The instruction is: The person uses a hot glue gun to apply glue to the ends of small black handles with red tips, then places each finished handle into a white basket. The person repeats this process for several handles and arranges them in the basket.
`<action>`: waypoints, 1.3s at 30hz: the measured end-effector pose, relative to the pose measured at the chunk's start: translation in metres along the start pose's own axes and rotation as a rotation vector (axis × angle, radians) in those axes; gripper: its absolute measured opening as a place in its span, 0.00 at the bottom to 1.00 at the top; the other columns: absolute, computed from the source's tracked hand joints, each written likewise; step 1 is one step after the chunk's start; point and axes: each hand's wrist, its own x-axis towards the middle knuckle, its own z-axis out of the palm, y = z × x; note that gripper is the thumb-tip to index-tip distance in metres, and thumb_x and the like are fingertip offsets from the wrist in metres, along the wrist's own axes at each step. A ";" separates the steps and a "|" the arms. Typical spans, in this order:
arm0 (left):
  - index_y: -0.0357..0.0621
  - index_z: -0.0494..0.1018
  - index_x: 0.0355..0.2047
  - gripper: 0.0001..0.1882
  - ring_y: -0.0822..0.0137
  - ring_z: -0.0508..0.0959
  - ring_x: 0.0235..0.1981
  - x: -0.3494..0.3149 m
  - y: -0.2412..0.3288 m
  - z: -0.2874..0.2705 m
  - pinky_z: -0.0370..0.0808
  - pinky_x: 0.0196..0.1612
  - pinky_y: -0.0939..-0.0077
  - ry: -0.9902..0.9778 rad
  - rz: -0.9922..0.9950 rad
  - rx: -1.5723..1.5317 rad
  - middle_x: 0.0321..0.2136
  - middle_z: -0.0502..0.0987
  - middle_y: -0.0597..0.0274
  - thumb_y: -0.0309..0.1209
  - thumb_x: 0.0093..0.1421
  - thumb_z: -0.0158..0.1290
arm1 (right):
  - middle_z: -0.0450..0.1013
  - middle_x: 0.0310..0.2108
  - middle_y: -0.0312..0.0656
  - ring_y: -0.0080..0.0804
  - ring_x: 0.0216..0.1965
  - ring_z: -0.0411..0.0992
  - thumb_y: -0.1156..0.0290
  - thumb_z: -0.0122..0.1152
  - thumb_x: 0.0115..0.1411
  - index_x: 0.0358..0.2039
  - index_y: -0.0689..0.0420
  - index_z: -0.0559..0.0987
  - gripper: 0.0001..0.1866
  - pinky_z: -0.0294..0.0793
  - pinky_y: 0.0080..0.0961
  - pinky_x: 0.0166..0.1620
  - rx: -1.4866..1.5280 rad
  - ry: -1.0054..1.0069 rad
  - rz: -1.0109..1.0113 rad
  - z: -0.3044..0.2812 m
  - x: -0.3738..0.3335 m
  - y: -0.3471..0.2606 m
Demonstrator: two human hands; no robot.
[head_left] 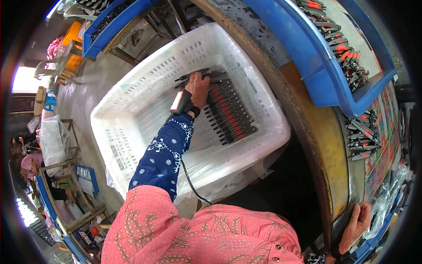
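My left hand [198, 89] reaches down into a white plastic basket [127, 108] lined with clear film. Its fingers are closed over dark pliers [214, 72] at the far end of the basket floor; the fingertips are partly hidden. Below that hand, black pliers with red on their handles [229, 115] lie side by side in a neat row. At the lower right, my right hand [355, 226] rests on the edge of the worktable [323, 152], fingers extended and slightly apart, with nothing visible in it.
On the table a blue tray [303, 53] holds many pliers in red and black. More loose pliers [362, 136] lie beside it, near clear plastic film [389, 204]. Another blue bin [110, 28] stands far left. Wooden frames [83, 220] and another person's arm [69, 196] are at left.
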 end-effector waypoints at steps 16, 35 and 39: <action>0.45 0.71 0.25 0.03 0.54 0.70 0.38 0.013 0.002 -0.014 0.67 0.38 0.59 -0.049 0.214 0.091 0.30 0.69 0.58 0.24 0.48 0.51 | 0.57 0.24 0.31 0.17 0.26 0.54 0.73 0.51 0.62 0.29 0.61 0.67 0.07 0.52 0.13 0.29 0.025 0.008 0.013 -0.001 -0.001 0.004; 0.43 0.69 0.29 0.05 0.49 0.75 0.31 0.026 -0.020 -0.026 0.70 0.30 0.56 -0.194 0.210 0.012 0.25 0.74 0.55 0.21 0.50 0.47 | 0.57 0.24 0.30 0.16 0.26 0.54 0.73 0.51 0.62 0.28 0.61 0.66 0.07 0.52 0.13 0.29 0.009 0.022 0.037 0.001 0.000 0.000; 0.44 0.69 0.30 0.04 0.49 0.75 0.31 0.021 -0.027 -0.025 0.71 0.31 0.58 -0.226 0.116 0.044 0.27 0.75 0.54 0.24 0.53 0.48 | 0.56 0.23 0.30 0.16 0.26 0.53 0.73 0.51 0.62 0.28 0.61 0.66 0.07 0.51 0.13 0.29 0.013 0.016 0.044 0.001 0.000 0.000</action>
